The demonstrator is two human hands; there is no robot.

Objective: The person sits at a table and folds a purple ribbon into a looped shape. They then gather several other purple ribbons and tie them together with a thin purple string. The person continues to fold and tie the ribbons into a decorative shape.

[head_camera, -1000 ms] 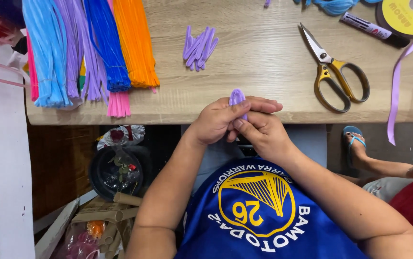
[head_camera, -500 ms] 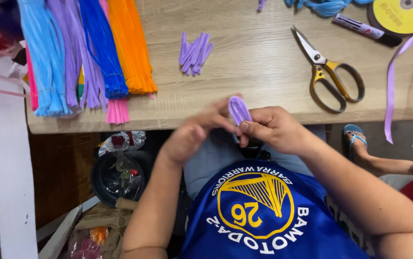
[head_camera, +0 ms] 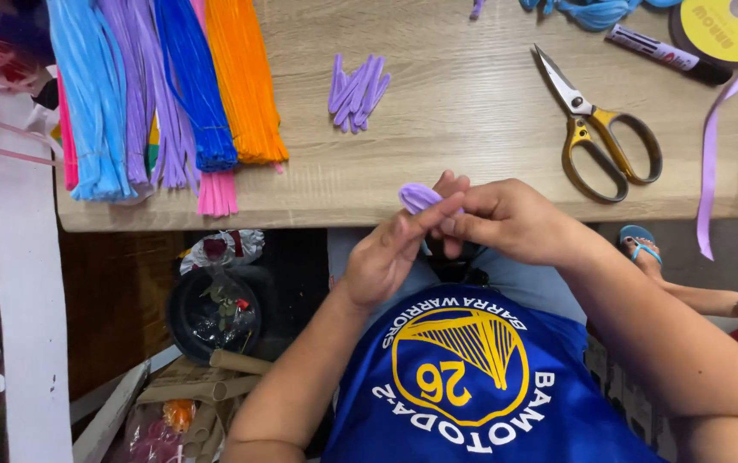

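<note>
1. At the near edge of the wooden table (head_camera: pixel 472 129), a small purple bundle (head_camera: pixel 418 196) is pinched between both hands.
2. It sticks up past the fingertips, its long side pointing toward the table.
3. The left hand (head_camera: pixel 386 257) is closed on it from below; the right hand (head_camera: pixel 506 221) is curled around it.
4. Its lower end is hidden by fingers.
5. More purple pieces (head_camera: pixel 358 91) lie farther on the table.

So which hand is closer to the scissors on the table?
Right. The right hand is at the table edge, just nearside and left of the scissors; the left hand is farther left, beyond it. Both pinch a purple piece.
</note>
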